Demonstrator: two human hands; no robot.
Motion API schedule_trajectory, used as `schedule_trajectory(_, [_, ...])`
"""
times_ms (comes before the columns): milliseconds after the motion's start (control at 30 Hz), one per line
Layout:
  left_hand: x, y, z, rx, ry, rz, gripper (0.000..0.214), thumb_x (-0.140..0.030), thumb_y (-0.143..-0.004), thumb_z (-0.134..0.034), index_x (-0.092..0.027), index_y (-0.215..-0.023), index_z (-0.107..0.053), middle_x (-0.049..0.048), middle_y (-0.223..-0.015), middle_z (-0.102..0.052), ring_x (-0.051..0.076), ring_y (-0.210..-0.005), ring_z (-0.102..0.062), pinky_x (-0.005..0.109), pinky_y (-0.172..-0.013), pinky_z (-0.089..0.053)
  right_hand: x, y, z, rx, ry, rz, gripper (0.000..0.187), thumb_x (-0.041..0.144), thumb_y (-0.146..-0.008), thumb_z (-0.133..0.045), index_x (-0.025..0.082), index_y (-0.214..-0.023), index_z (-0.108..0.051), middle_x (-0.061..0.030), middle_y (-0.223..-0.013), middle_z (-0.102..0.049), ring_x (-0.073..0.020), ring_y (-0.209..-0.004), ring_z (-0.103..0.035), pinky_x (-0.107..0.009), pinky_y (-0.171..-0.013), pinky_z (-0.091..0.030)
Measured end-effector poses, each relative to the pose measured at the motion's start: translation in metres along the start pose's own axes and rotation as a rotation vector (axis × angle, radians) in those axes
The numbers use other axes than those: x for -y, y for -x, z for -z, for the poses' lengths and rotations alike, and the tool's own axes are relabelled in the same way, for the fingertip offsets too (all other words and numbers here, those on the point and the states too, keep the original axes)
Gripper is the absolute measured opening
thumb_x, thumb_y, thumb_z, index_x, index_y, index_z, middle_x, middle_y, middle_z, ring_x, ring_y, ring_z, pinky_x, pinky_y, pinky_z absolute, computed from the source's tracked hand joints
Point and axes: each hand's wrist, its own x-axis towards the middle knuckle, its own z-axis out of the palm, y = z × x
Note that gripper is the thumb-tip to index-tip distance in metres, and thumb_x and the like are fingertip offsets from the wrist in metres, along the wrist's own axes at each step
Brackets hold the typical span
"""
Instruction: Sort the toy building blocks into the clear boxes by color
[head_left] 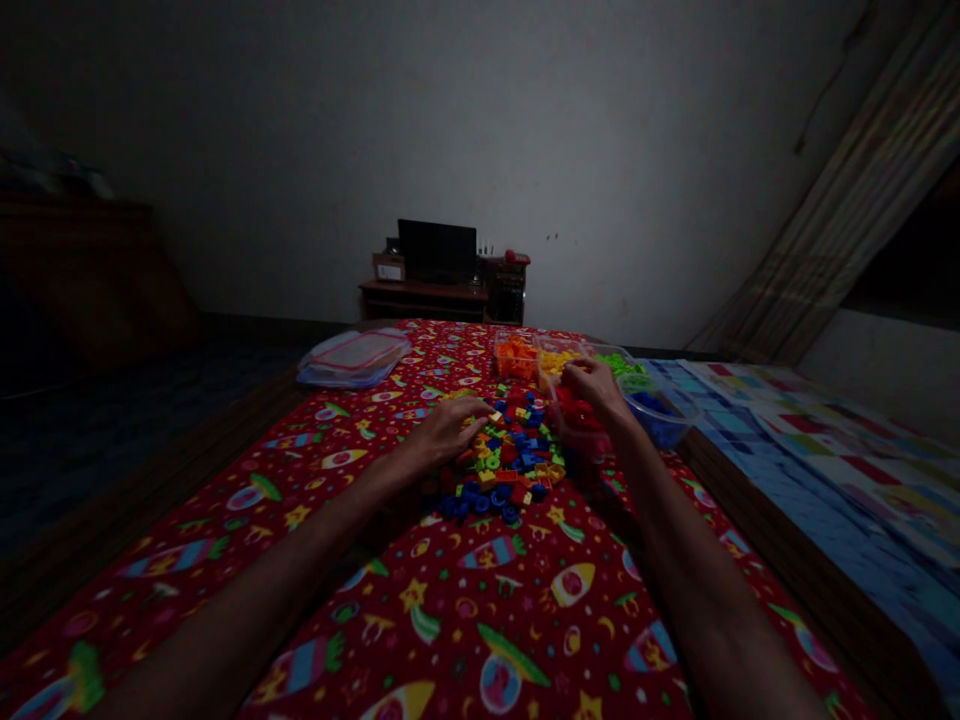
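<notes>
My left hand [451,428] reaches over the left side of a mixed pile of toy building blocks [517,450]. Its fingers are stretched out and apart, with the tips close to a yellow block [496,416]; I see nothing held in them. The pile has red, blue, yellow, green and orange pieces, some shaped like wheels. Over a clear container of red pieces [576,410] hovers my right hand [594,384], fingers bent together and pointing down. Whatever its fingertips may hold is hidden.
Behind the red one stand clear containers of orange pieces [516,352], yellow pieces [556,362] and green pieces [621,366]. A round tub [679,412] holds blue pieces at right. Stacked lids [356,358] lie at left on the red patterned cloth [450,620].
</notes>
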Motion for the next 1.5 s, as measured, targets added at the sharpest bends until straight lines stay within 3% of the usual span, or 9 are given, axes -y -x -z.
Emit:
schedule_trajectory(100, [0.0, 0.002, -0.001, 0.072, -0.009, -0.03, 0.025, -0.026, -0.085, -0.045, -0.019, -0.097, -0.065, 0.0063, -0.097, -0.069, 0.018, -0.089, -0.064, 0.031, -0.081, -0.05, -0.009, -0.005, 0.021, -0.086, 0.487, 0.144, 0.028, 0.031, -0.077, -0.051, 0.013, -0.092, -0.067, -0.0106, -0.085, -0.068, -0.0211, -0.082, -0.063, -0.03, -0.074, -0.046])
schedule_trajectory(200, [0.005, 0.002, 0.004, 0.117, -0.015, -0.022, 0.026, -0.027, -0.086, -0.044, -0.018, -0.099, -0.066, 0.0077, -0.101, -0.068, 0.019, -0.094, -0.063, 0.032, -0.084, -0.049, -0.005, -0.001, 0.03, -0.116, 0.762, 0.222, 0.036, 0.036, -0.083, -0.048, 0.012, -0.102, -0.066, -0.0155, -0.1, -0.067, -0.0246, -0.097, -0.06, -0.033, -0.083, -0.043])
schedule_trajectory(333, [-0.003, 0.001, 0.009, 0.145, -0.022, -0.024, 0.028, -0.033, -0.089, -0.045, -0.019, -0.104, -0.064, 0.0084, -0.107, -0.066, 0.021, -0.101, -0.06, 0.034, -0.09, -0.046, 0.015, 0.007, 0.026, -0.088, 0.817, 0.269, 0.037, 0.037, -0.087, -0.043, 0.015, -0.105, -0.066, -0.0137, -0.101, -0.068, -0.0229, -0.092, -0.062, -0.031, -0.079, -0.044])
schedule_trajectory(500, [-0.064, 0.015, -0.021, 0.338, -0.089, -0.343, 0.036, -0.038, -0.09, -0.046, -0.025, -0.122, -0.053, 0.0069, -0.131, -0.054, 0.023, -0.126, -0.042, 0.042, -0.11, -0.026, 0.035, 0.017, 0.013, -0.03, 0.803, 0.339, 0.035, 0.036, -0.087, -0.042, 0.017, -0.1, -0.068, -0.0117, -0.094, -0.07, -0.0202, -0.085, -0.063, -0.027, -0.073, -0.043])
schedule_trajectory(633, [-0.094, 0.028, -0.048, 0.442, -0.178, -0.494, 0.027, -0.036, -0.09, -0.046, -0.024, -0.111, -0.057, 0.0052, -0.106, -0.065, 0.021, -0.112, -0.051, 0.043, -0.111, -0.021, 0.041, 0.024, 0.01, 0.012, 0.842, 0.387, 0.035, 0.034, -0.088, -0.04, 0.017, -0.098, -0.069, -0.0125, -0.092, -0.07, -0.0199, -0.083, -0.063, -0.026, -0.07, -0.042])
schedule_trajectory(867, [-0.05, 0.013, -0.035, 0.391, -0.34, -0.428, 0.021, -0.028, -0.088, -0.047, -0.021, -0.102, -0.061, 0.0061, -0.114, -0.062, 0.023, -0.125, -0.042, 0.047, -0.114, -0.014, 0.04, 0.029, 0.0, 0.077, 0.856, 0.347, 0.034, 0.034, -0.09, -0.039, 0.018, -0.097, -0.069, -0.012, -0.097, -0.069, -0.0205, -0.086, -0.062, -0.027, -0.07, -0.041])
schedule_trajectory(1133, [-0.009, -0.006, -0.008, 0.393, -0.214, -0.237, 0.03, -0.035, -0.091, -0.044, -0.03, -0.115, -0.062, 0.002, -0.138, -0.049, 0.023, -0.131, -0.037, 0.047, -0.112, -0.02, 0.026, 0.03, -0.02, 0.318, 0.823, 0.375, 0.029, 0.027, -0.089, -0.042, 0.014, -0.093, -0.068, -0.0132, -0.09, -0.068, -0.0181, -0.077, -0.06, -0.026, -0.067, -0.038])
schedule_trajectory(1333, [-0.008, 0.05, 0.026, 0.363, -0.233, -0.041, 0.044, -0.045, -0.088, -0.047, -0.036, -0.131, -0.048, 0.0022, -0.147, -0.036, 0.031, -0.138, -0.023, 0.058, -0.11, -0.017, 0.017, 0.031, -0.027, 0.436, 0.818, 0.456, 0.024, 0.019, -0.088, -0.045, 0.011, -0.099, -0.064, -0.0152, -0.098, -0.066, -0.0192, -0.088, -0.059, -0.025, -0.073, -0.039])
schedule_trajectory(1500, [0.002, 0.096, 0.012, 0.344, -0.349, 0.13, 0.068, -0.055, -0.083, -0.049, -0.035, -0.144, -0.023, 0.0079, -0.155, -0.012, 0.039, -0.139, -0.01, 0.065, -0.104, -0.019, 0.009, 0.035, -0.042, 0.574, 0.855, 0.462, 0.024, 0.016, -0.085, -0.049, 0.009, -0.103, -0.064, -0.0171, -0.101, -0.065, -0.0214, -0.094, -0.06, -0.025, -0.077, -0.04])
